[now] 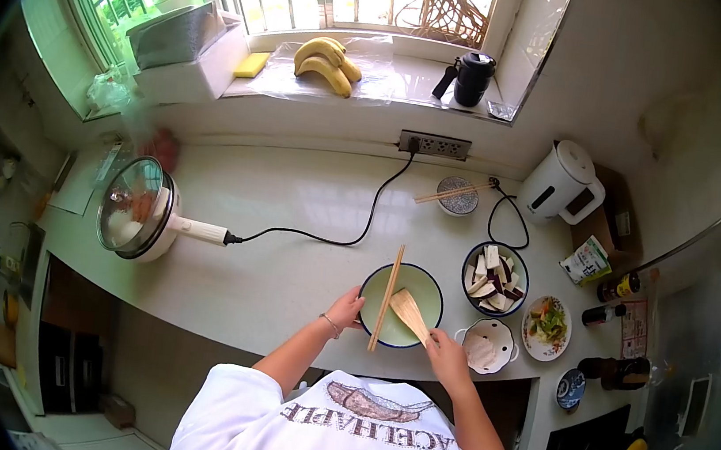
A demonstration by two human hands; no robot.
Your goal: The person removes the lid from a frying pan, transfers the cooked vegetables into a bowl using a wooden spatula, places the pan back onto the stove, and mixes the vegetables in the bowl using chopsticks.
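Note:
My left hand (347, 307) grips the left rim of a pale green bowl (431, 285) with a dark blue edge, which stands near the counter's front edge. In my right hand (446, 357) is the handle of a wooden spatula (408, 311), whose blade rests inside the bowl. A pair of wooden chopsticks (386, 299) lies across the bowl's rim, close to my left hand. Right beside my right hand stands a white scalloped bowl (501, 357) holding something pale. Behind it, a blue-rimmed bowl (465, 292) contains cut eggplant pieces (494, 278).
At left, an electric pan (158, 242) with a glass lid is plugged into the wall socket (441, 146) by a black cord. A patterned bowl (457, 202) with chopsticks, a kettle (556, 183), a plate of food (547, 328) and several bottles occupy the right side.

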